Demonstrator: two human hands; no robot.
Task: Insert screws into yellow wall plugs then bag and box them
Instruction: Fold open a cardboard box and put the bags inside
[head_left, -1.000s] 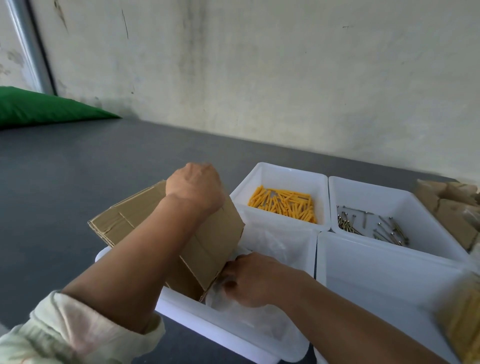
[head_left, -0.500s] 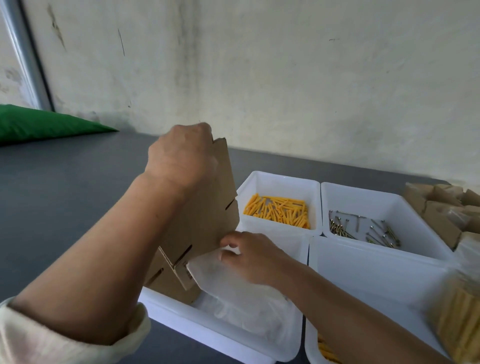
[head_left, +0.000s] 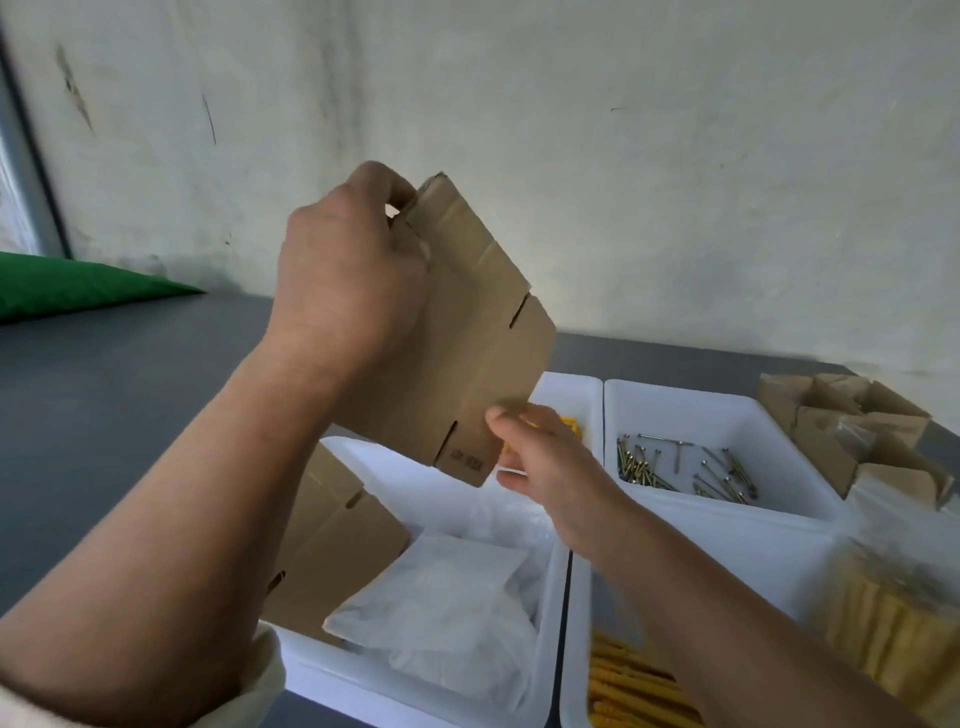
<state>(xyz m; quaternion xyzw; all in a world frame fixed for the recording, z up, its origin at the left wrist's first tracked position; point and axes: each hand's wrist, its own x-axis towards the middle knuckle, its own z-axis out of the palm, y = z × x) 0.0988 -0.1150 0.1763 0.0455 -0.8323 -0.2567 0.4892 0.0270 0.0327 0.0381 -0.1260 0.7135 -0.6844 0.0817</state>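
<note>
Plaster wall, cream and stained, rises beyond our hands over the grey tabletop and the white bins beneath them, and we have lifted the flat cardboard box up out of the near bin, left hand gripping its top edge, right hand pinching its lower corner.

**Hidden, cut off, unclear**

The raised flat cardboard box screens most of the far bin's yellow plugs. A few show beside the right hand, which pinches the box's lower corner. The left hand grips the box's top, with the finger ends out of sight behind it. The print near that corner is too small to read. The left forearm hides part of the cardboard stack. The near plugs are cut by the bottom edge. The bag is blurred and cut at the right. The green thing is cut at the left.
</note>
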